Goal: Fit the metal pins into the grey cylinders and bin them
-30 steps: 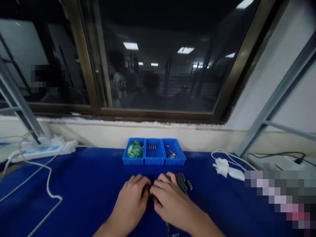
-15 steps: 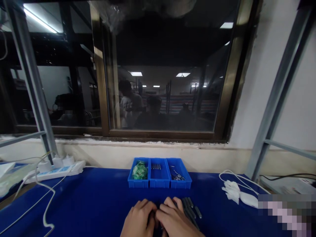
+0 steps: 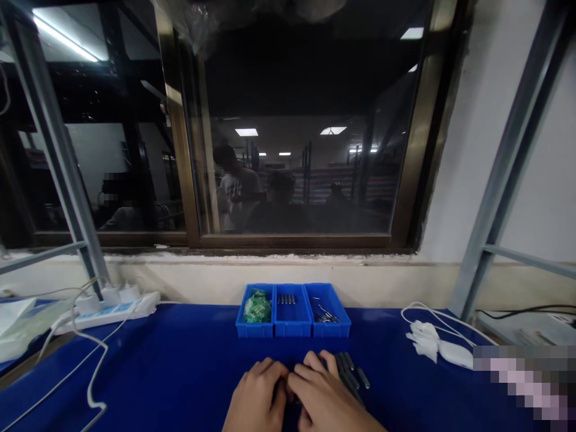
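Note:
Close together at the front of the blue table, my left hand (image 3: 261, 393) and my right hand (image 3: 321, 384) are both closed with fingers curled inward. Whatever lies between the fingertips is hidden by the hands. Several dark cylindrical pieces (image 3: 353, 369) lie on the table just right of my right hand, partly covered by it. Beyond the hands stand three blue bins: the left bin (image 3: 255, 330) holds green pieces in clear wrap, the middle bin (image 3: 292, 329) a short row of small dark cylinders, the right bin (image 3: 332, 329) thin metal parts.
A white power strip (image 3: 144, 307) with plugs and cables occupies the left side of the blue table (image 3: 180, 360). On the right lie crumpled white tissue (image 3: 423, 339), a white device (image 3: 455, 355) and a cord. Grey metal posts (image 3: 499, 180) flank a dark window.
The view has shifted slightly. Both hands stay together with fingers curled; my right hand's fingers have moved a little. The bins and dark cylinders look unchanged.

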Demonstrator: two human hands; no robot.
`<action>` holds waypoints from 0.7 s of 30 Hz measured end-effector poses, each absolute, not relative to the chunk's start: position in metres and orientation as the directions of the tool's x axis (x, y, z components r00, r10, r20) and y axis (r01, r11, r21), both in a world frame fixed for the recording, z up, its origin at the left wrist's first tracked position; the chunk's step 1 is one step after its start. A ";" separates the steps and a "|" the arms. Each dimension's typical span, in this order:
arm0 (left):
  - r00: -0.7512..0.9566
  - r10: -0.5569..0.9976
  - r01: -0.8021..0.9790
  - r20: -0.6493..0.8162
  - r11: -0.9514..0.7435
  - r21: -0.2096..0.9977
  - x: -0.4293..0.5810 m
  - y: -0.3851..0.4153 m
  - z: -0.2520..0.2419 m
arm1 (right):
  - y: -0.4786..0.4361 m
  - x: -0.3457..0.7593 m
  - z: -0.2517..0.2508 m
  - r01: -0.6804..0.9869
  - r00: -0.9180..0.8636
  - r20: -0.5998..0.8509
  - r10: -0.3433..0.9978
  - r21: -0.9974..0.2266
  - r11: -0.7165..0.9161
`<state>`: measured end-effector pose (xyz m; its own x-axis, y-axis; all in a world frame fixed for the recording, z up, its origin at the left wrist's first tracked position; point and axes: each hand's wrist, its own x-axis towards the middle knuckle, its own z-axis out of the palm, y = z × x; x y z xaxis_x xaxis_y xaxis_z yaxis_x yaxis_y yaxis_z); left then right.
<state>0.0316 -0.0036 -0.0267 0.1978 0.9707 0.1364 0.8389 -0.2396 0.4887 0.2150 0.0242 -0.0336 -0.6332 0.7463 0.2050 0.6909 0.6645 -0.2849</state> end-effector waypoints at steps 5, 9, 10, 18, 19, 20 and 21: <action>0.198 0.971 0.842 0.130 -0.237 0.484 0.032 -0.004 -0.025 | 0.026 0.215 -0.040 0.660 -0.631 0.279 0.724 -0.296 0.690; 0.199 0.969 0.836 0.147 -0.246 0.491 0.032 -0.004 -0.025 | 0.023 0.215 -0.032 0.635 -0.624 0.326 0.711 -0.318 0.704; 0.200 0.969 0.836 0.149 -0.247 0.490 0.032 -0.004 -0.025 | 0.023 0.215 -0.030 0.633 -0.618 0.335 0.711 -0.325 0.703; 0.201 0.974 0.848 0.099 -0.224 0.480 0.035 -0.005 -0.022 | 0.020 0.213 -0.018 0.626 -0.511 0.398 0.762 -0.435 0.647; 0.207 0.973 0.843 0.099 -0.229 0.487 0.035 -0.005 -0.022 | 0.020 0.212 -0.017 0.620 -0.493 0.410 0.768 -0.453 0.640; 0.212 0.972 0.838 0.103 -0.235 0.493 0.035 -0.005 -0.021 | 0.020 0.211 -0.016 0.616 -0.475 0.418 0.774 -0.471 0.632; 0.216 0.971 0.833 0.107 -0.240 0.499 0.035 -0.005 -0.020 | 0.020 0.210 -0.013 0.612 -0.456 0.423 0.783 -0.490 0.621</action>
<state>0.0350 -0.0052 -0.0205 0.2160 0.9705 0.1070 0.8327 -0.2403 0.4988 0.2098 0.0201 -0.0133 -0.4558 0.7834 0.4225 0.6123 0.6205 -0.4899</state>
